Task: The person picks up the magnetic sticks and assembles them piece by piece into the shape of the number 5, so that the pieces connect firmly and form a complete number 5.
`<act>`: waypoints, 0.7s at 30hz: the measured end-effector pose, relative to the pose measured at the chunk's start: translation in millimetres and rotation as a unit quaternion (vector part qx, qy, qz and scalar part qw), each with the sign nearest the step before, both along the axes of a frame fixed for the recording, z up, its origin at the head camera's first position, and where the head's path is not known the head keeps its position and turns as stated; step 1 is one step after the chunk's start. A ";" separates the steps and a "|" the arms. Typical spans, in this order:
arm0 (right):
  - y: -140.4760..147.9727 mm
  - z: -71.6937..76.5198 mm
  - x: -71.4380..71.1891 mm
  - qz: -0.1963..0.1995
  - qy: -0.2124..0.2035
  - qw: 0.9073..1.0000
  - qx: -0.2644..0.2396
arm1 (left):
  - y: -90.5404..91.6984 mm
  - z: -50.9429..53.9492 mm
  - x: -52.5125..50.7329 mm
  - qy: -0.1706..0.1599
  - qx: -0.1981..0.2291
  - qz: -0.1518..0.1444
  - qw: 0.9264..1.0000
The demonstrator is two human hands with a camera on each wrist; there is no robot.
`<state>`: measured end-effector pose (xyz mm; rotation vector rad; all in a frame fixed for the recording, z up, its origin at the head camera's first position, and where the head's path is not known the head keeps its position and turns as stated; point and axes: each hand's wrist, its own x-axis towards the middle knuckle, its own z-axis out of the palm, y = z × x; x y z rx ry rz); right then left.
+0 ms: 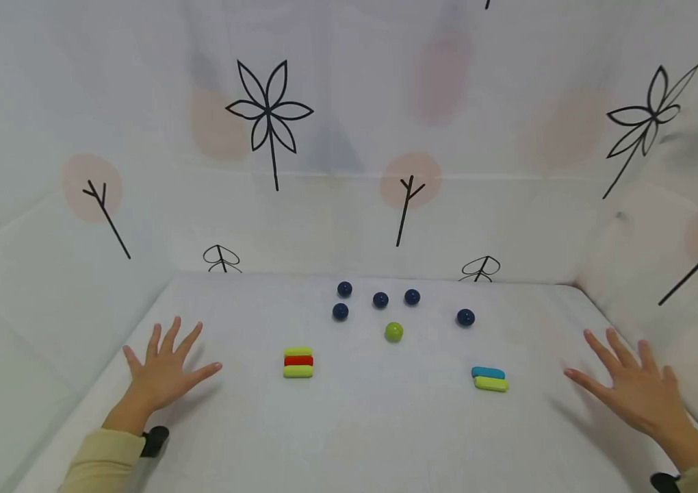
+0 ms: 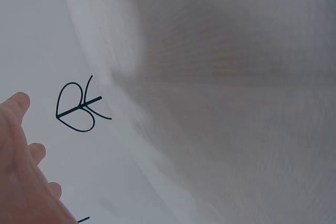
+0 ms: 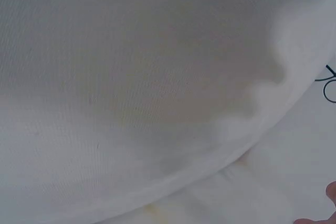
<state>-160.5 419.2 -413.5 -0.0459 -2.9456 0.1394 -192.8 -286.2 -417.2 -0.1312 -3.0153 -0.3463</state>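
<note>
My left hand (image 1: 161,373) hangs over the left side of the table with its fingers spread, holding nothing; its palm and fingertips show at the left edge of the left wrist view. Over the right side, my right hand (image 1: 641,394) is spread too and touches no object; only fingertips show in the right wrist view's lower right corner. Nearest the left hand lies a red stick (image 1: 298,361) between two yellow-green sticks (image 1: 298,372). Nearest the right hand, a blue stick (image 1: 488,373) lies beside a yellow-green stick (image 1: 491,384).
Several dark blue balls (image 1: 380,300) lie toward the back of the white table (image 1: 349,438), one of them (image 1: 465,317) farther right. A green ball (image 1: 394,332) sits in front of them. White cloth walls (image 1: 337,226) with drawn plants stand behind and at both sides.
</note>
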 end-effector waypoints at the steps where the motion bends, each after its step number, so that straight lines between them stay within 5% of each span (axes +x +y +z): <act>1: -0.1 -0.1 0.1 0.009 0.005 1.000 -0.003 | 0.3 -0.8 -0.6 0.004 0.003 -0.001 1.000; 14: -13.9 1.4 -1.3 0.056 0.029 0.992 -0.107 | 11.1 -5.5 -7.9 0.035 0.074 -0.037 0.996; 21: -21.6 3.3 -4.0 0.071 0.027 0.986 -0.148 | 14.6 -8.3 -10.5 0.050 0.130 -0.069 0.988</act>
